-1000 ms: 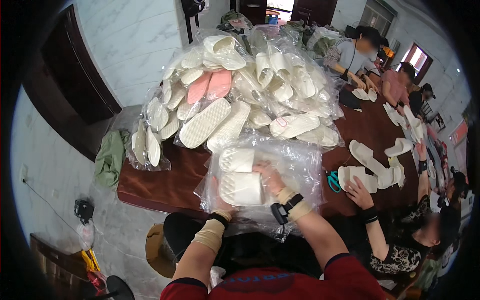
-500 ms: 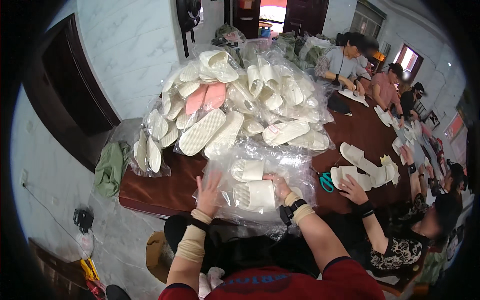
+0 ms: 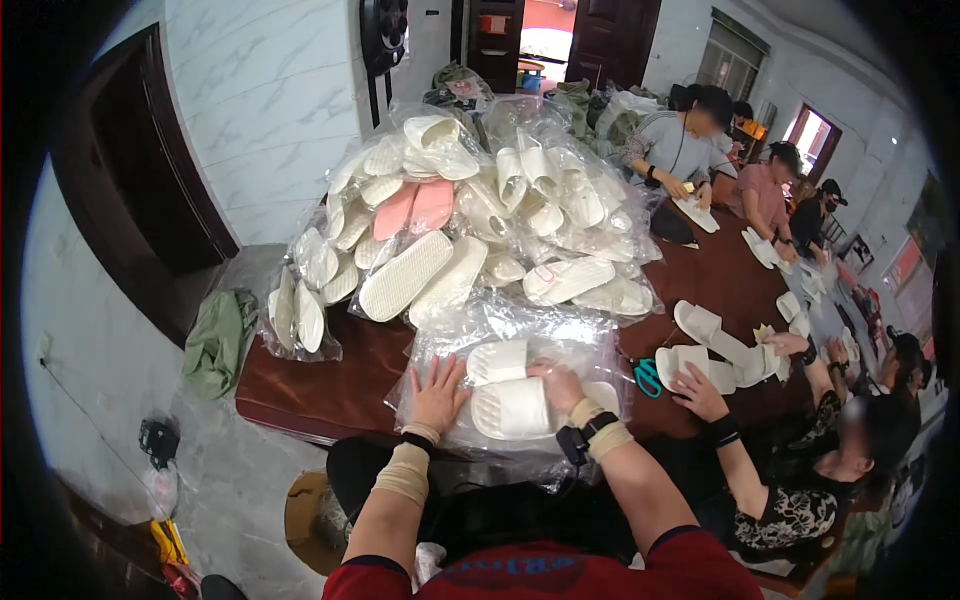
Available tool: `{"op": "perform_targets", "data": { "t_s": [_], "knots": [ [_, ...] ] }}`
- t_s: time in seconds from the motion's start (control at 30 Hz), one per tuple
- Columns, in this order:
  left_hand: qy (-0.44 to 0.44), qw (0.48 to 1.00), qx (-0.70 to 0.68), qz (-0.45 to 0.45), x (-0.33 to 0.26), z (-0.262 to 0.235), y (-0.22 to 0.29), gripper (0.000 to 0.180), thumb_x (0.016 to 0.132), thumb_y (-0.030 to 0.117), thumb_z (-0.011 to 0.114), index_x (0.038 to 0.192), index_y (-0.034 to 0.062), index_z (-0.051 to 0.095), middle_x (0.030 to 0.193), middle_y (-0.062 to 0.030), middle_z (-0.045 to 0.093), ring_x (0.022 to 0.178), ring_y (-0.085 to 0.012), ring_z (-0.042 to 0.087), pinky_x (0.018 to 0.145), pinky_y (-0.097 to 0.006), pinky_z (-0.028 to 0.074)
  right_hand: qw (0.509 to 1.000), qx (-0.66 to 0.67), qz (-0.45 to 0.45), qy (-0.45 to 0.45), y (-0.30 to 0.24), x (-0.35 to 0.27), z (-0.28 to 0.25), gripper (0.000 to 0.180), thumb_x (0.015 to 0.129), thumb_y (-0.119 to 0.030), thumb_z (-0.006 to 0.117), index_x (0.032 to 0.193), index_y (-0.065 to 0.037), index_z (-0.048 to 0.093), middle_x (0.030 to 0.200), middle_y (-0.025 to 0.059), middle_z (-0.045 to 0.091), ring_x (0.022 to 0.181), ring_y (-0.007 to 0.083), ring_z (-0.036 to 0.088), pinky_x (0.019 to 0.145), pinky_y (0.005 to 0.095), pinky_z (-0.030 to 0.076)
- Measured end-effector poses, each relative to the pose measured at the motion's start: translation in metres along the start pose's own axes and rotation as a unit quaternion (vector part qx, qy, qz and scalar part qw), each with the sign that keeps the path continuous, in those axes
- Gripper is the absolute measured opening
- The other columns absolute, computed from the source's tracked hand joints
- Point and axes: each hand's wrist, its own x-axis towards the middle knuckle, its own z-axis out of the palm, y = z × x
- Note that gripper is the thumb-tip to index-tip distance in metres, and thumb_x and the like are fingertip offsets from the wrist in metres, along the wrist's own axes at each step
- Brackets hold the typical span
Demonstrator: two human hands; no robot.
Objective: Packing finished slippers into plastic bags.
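Observation:
In front of me a pair of white slippers (image 3: 510,408) lies side by side on clear plastic bags (image 3: 455,345), straps up. My left hand (image 3: 437,397) rests flat on the plastic beside the slippers' left ends, fingers spread. From the right, my right hand (image 3: 562,388) reaches in where the two slippers meet, its fingers curled at the edges of the straps. The fingertips are partly hidden there, but the hand appears closed on the slippers. Beige wraps cover both my wrists, and a dark band with a small black device is on the right one.
Beyond lies a heap of bagged white slippers (image 3: 480,220), with one pink pair (image 3: 415,208). Teal scissors (image 3: 647,377) lie to the right. A co-worker's hand (image 3: 700,393) touches loose white slippers (image 3: 712,330). A cardboard box (image 3: 303,520) stands on the floor.
My left hand has come down and moved right, from the bag's left side to flat beside the slippers. My right hand stays at the slippers. The co-worker's far hand has moved left and nearer.

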Motion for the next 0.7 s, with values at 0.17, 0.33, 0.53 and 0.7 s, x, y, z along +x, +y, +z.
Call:
{"op": "perform_targets", "data": {
  "t_s": [0.17,0.33,0.53,0.7],
  "knots": [
    [0.041,0.999,0.028,-0.006,0.008,0.010,0.002,0.070,0.101,0.054,0.052,0.162,0.0223,0.036,0.172,-0.0022,0.027,0.159,-0.0310,0.018,0.122,-0.070,0.010,0.998,-0.038,-0.035,-0.032,0.030,-0.047,-0.085,0.022,0.086,-0.016,0.065,0.104,-0.008,0.074,0.108,0.0148,0.074,0.101,0.0356,0.070,0.090,0.0427,0.055],
    [0.065,0.998,0.000,-0.006,0.008,0.014,0.002,0.071,0.099,0.052,0.058,0.160,0.0210,0.039,0.171,-0.0031,0.027,0.159,-0.0313,0.019,0.123,-0.070,0.009,0.985,-0.105,0.065,0.118,0.077,-0.113,-0.212,0.021,0.089,-0.008,0.058,0.104,0.000,0.071,0.102,0.0170,0.072,0.099,0.0325,0.070,0.089,0.0395,0.053],
    [0.055,0.998,0.001,-0.019,0.004,0.008,0.000,0.073,0.098,0.051,0.058,0.160,0.0188,0.039,0.171,-0.0043,0.027,0.159,-0.0304,0.019,0.123,-0.069,0.009,0.970,-0.049,0.010,0.239,-0.057,-0.036,-0.240,0.026,0.083,-0.003,0.067,0.108,0.002,0.069,0.105,0.0154,0.069,0.097,0.0306,0.068,0.086,0.0344,0.052],
    [0.054,0.998,0.009,-0.006,0.016,0.013,0.011,0.071,0.098,0.047,0.059,0.160,0.0167,0.039,0.172,-0.0044,0.026,0.159,-0.0300,0.020,0.123,-0.069,0.009,0.983,0.041,0.004,0.180,-0.069,0.016,-0.119,0.026,0.086,-0.006,0.067,0.111,-0.005,0.073,0.109,0.0132,0.070,0.100,0.0309,0.069,0.088,0.0358,0.054]
  ]
}}
